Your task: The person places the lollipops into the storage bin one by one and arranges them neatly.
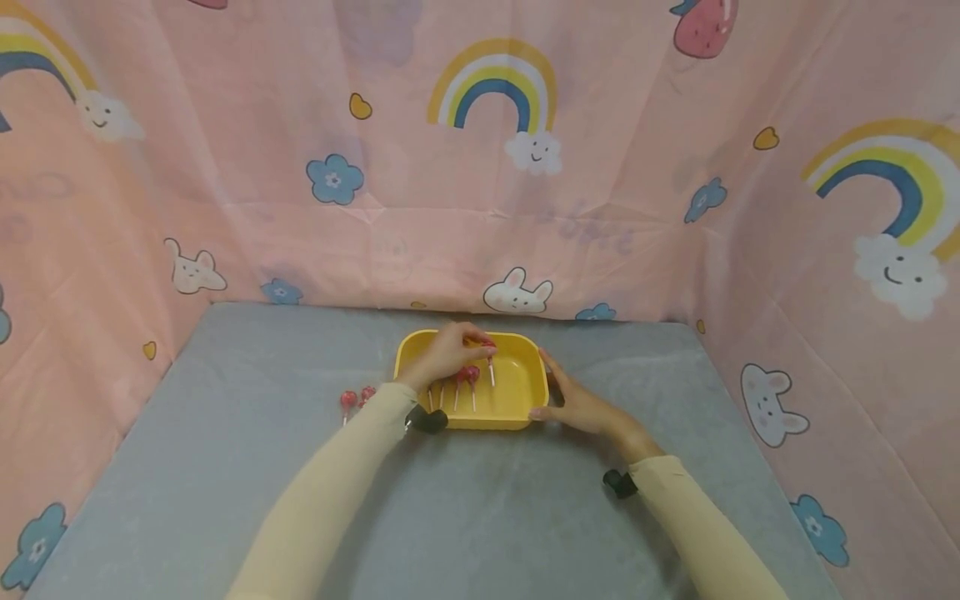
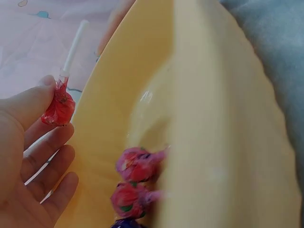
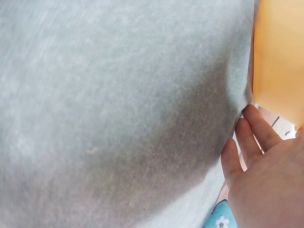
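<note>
My left hand (image 1: 442,357) is over the yellow tray (image 1: 517,396), pinching a red-wrapped lollipop (image 2: 59,107) by its candy end between thumb and fingers. Its white stick points up in the left wrist view and toward the person in the head view. Inside the tray lie several lollipops (image 1: 472,375) in a row, sticks toward the near side; my left hand and wrist partly hide them. My right hand (image 1: 581,407) touches the tray's right end, fingers fairly straight along the outer wall (image 3: 280,61) and thumb near the front corner.
Left of the tray, red-wrapped lollipops (image 1: 348,400) lie on the grey tabletop (image 1: 510,517), partly hidden by the left sleeve. A pink printed curtain (image 1: 450,242) hangs behind the table and along both sides. Each wrist wears a small black device (image 1: 619,483).
</note>
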{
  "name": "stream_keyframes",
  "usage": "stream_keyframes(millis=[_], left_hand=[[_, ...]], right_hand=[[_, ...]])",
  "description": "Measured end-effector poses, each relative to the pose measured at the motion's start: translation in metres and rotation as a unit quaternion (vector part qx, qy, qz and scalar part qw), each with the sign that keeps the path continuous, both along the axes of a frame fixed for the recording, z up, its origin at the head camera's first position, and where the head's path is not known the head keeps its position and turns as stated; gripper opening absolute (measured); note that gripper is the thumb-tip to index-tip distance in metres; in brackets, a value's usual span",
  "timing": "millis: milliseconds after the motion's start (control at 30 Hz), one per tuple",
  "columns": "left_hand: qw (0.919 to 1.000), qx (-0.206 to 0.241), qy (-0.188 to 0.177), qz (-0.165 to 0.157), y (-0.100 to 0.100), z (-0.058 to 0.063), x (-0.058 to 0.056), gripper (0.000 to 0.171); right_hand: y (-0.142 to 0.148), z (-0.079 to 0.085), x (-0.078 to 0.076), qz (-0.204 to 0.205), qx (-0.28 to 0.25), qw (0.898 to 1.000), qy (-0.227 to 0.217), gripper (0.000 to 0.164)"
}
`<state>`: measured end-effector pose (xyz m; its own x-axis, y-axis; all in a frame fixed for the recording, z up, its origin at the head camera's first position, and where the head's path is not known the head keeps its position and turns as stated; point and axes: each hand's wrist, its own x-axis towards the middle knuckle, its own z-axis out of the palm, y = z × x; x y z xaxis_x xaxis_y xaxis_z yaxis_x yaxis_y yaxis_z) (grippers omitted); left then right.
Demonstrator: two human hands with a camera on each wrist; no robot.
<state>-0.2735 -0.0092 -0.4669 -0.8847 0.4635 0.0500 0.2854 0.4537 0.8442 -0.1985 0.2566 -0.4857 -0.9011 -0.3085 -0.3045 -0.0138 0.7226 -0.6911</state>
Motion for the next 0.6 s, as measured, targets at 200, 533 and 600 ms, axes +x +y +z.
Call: stream_keyframes(millis=[200, 533, 600], left_hand=[[0.9976, 0.025, -0.063, -0.013, 0.004, -0.01, 0.0, 0.025], [0.9977, 0.022, -0.064, -0.007, 0.007, -0.023, 0.001, 0.026], [0.9975, 0.025, -0.066, -0.006, 0.008, -0.025, 0.001, 0.026]], right_hand=[[0.0, 0.001, 0.001, 0.003, 0.0, 1.0, 0.002, 0.112], [-0.002, 0.002, 0.003, -0.001, -0.001, 1.0, 0.002, 0.113], [-0.001, 0.001, 0.003, -0.001, -0.005, 1.0, 0.004, 0.114]])
